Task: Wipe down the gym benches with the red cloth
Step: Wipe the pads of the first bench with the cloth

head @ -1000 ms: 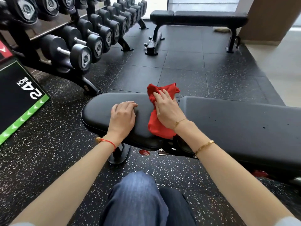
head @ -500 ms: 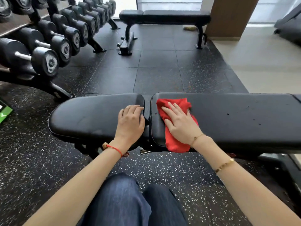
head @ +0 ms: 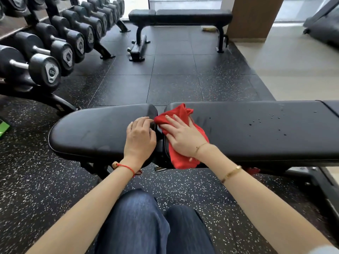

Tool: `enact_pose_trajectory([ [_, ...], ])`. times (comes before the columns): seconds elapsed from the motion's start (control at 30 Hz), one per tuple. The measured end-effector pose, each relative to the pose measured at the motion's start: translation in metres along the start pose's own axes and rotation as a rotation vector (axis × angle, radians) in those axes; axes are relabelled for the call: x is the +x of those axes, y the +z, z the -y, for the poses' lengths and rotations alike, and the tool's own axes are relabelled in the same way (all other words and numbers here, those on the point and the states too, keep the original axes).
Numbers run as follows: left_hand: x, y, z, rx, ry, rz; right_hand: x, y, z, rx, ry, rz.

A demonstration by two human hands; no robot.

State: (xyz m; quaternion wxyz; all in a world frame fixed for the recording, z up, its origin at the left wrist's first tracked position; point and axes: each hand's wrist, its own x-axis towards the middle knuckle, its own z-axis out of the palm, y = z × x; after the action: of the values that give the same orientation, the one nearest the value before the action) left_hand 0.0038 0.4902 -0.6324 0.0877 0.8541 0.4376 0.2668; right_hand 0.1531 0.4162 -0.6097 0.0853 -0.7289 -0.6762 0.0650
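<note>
Nearest, dark blue denim knees (head: 139,222) sit above the speckled black rubber floor (head: 36,189), the person apparently crouched to reach the pad. The left hand (head: 140,140) rests with relaxed, lightly bent fingers on the inner end of the black padded seat cushion (head: 95,129), holding nothing, probably bracing. The right hand (head: 183,138) lies flat, fingers spread, pressing the crumpled red cloth (head: 180,158) onto the near end of the long black vinyl back pad (head: 256,129); the cloth drapes over its front edge. Droplets (head: 271,118) bead farther right, seemingly awaiting the wipe. Beyond stand a rack of black hexagonal dumbbells (head: 55,52), their end labels too blurred to read, and a second flat black bench (head: 183,15), likely next.
</note>
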Motion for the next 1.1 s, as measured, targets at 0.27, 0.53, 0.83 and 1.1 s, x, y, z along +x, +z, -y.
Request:
enact_pose_trajectory([
  [0.27,0.000,0.000,-0.003,0.039,0.011,0.016,0.027,-0.017,-0.040,0.073,0.310,-0.013],
  [0.53,0.001,-0.001,0.000,0.017,0.009,0.000,-0.006,0.007,0.003,0.016,0.037,-0.043],
  [0.83,-0.001,0.000,-0.001,0.028,0.024,0.020,0.020,-0.020,-0.059,0.035,0.400,0.023],
  [1.1,-0.001,0.000,-0.001,0.016,0.022,0.014,0.019,-0.027,-0.043,0.441,0.292,0.144],
])
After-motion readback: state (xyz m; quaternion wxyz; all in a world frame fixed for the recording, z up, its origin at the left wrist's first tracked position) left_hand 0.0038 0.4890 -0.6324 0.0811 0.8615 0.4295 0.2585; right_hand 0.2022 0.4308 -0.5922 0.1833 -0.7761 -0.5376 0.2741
